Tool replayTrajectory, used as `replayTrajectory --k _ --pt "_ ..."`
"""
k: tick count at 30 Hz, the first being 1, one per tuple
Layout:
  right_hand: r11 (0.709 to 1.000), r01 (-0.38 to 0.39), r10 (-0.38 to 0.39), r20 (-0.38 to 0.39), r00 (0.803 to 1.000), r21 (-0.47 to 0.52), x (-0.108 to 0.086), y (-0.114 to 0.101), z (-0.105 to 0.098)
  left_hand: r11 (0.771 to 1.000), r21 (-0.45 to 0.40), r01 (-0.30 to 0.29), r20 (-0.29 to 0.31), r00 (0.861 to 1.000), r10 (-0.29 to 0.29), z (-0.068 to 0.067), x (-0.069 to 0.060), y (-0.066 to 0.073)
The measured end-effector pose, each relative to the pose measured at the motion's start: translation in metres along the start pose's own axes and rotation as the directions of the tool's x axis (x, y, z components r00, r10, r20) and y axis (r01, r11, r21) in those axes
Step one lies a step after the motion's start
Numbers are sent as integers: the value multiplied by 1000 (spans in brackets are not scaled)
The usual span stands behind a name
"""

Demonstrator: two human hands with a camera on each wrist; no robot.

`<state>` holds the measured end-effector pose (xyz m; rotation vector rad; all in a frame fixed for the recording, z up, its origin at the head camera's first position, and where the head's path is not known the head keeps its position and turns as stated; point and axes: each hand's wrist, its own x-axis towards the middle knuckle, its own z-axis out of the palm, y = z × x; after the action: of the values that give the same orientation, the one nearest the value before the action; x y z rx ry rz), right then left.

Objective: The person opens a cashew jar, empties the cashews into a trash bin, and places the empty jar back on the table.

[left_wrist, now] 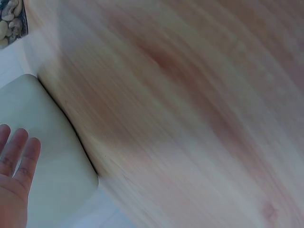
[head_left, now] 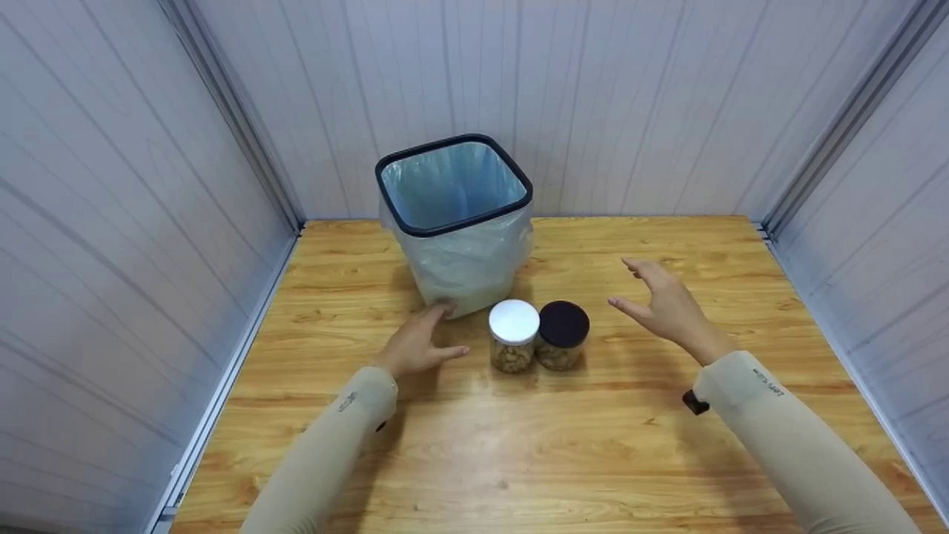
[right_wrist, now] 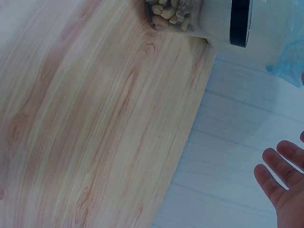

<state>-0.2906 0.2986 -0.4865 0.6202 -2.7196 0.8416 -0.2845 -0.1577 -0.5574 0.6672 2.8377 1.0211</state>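
Note:
Two clear jars stand side by side on the wooden table, a white-lidded jar [head_left: 513, 336] and a dark-lidded jar [head_left: 562, 335]. Pale, nut-like pieces [left_wrist: 13, 23] show through the wall of a jar in the left wrist view. To the left of the jars my left hand [head_left: 417, 345] has its fingers extended and thumb apart, holding nothing. Its fingertips overlap the lower front of the bin in the head view; I cannot tell if they touch. My right hand [head_left: 673, 305] hovers to the right of the dark-lidded jar, thumb and fingers spread, with nothing in it.
A trash bin [head_left: 474, 274] with a black rim and a translucent bag stands behind the jars, near the back wall. White panelled walls [head_left: 630, 111] enclose the wooden table [head_left: 482, 452] at the back and both sides.

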Motion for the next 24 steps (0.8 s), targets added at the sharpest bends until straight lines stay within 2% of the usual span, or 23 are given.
replayTrajectory --k 17,24 --pt "997 76 -75 -4 997 9 6 -17 5 999 -30 38 15 999 -37 14 4 9" --pt "995 97 -97 -1 995 9 7 -25 7 997 -70 44 30 999 -42 19 6 14"
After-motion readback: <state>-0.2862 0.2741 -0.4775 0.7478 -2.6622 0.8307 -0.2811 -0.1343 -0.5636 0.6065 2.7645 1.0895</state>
